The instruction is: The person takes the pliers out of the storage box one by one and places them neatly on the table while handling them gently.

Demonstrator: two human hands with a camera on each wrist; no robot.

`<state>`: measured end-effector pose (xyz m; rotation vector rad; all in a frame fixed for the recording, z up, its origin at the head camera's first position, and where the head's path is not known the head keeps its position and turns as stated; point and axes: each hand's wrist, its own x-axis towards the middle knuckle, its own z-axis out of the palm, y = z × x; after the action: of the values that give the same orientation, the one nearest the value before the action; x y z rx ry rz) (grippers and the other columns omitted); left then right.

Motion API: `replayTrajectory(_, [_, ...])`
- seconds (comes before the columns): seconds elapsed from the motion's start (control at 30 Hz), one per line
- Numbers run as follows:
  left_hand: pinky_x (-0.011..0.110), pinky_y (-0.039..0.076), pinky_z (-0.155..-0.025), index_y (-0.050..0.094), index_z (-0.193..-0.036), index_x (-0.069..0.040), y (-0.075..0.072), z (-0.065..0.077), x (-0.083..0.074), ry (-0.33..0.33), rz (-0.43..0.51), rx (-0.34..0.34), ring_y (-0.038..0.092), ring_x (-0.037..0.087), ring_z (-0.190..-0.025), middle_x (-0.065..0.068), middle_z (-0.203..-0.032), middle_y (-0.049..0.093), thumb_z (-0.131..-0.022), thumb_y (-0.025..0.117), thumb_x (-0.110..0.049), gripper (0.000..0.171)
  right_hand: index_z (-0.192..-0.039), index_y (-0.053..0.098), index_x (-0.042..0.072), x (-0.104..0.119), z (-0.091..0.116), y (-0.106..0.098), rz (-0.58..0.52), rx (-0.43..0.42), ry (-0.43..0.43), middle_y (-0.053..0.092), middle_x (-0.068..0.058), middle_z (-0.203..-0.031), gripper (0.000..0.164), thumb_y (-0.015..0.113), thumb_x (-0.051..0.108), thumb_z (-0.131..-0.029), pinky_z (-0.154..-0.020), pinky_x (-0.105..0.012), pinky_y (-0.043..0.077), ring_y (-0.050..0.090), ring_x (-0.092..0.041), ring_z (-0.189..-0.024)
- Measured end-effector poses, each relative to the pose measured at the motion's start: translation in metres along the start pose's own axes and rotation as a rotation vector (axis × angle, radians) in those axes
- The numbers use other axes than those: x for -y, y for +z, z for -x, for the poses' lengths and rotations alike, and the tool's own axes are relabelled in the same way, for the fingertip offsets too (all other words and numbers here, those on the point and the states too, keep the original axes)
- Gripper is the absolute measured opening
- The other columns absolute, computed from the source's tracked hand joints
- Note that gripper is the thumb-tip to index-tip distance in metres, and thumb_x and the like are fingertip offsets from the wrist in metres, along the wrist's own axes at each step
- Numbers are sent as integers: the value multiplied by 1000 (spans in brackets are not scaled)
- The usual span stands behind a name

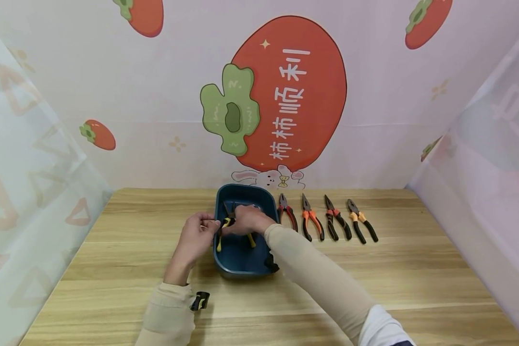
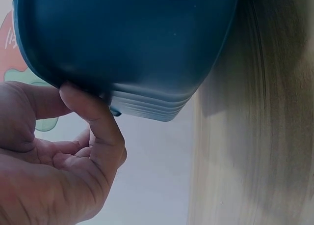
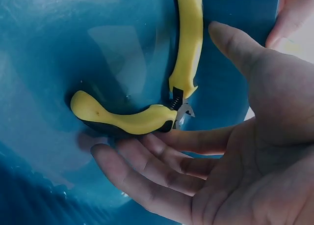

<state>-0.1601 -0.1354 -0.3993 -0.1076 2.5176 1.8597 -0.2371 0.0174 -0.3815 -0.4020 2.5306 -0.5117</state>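
A dark blue plastic bin stands on the table. My left hand pinches its left rim between thumb and fingers; the left wrist view shows the thumb and a fingertip at that rim. Inside the bin lies a pair of pliers with yellow-and-black handles spread apart and a small spring between them. My right hand reaches in over it. In the right wrist view its fingers extend alongside the lower handle, the thumb apart near the upper one. The pliers' metal head is partly hidden by the hand.
To the bin's right, several pliers lie in a row: red-and-black, orange-and-black, another red-and-black pair and yellow-orange-and-black. A printed cloth backdrop rises behind the wooden table.
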Motion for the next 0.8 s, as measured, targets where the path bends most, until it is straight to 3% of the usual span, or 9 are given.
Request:
replayTrajectory(0.17, [28,52,-60,53,-124,12,0,1,-1,-4,-2,0,54,19,-75,17,-100,55,-104,55,-7,28,-100,64,10,0,-2,0,-5,18,9,59,-6,-86,49,77,55,-86,-68,-35,57,60,-21,-76])
replayTrajectory(0.8, [27,50,-58,53,-123,11,-2,3,-1,-7,-4,4,52,17,-71,15,-98,53,-104,55,-6,26,-116,61,9,5,-3,6,42,33,45,62,-5,-96,56,81,50,-84,-78,-37,53,60,-23,-88])
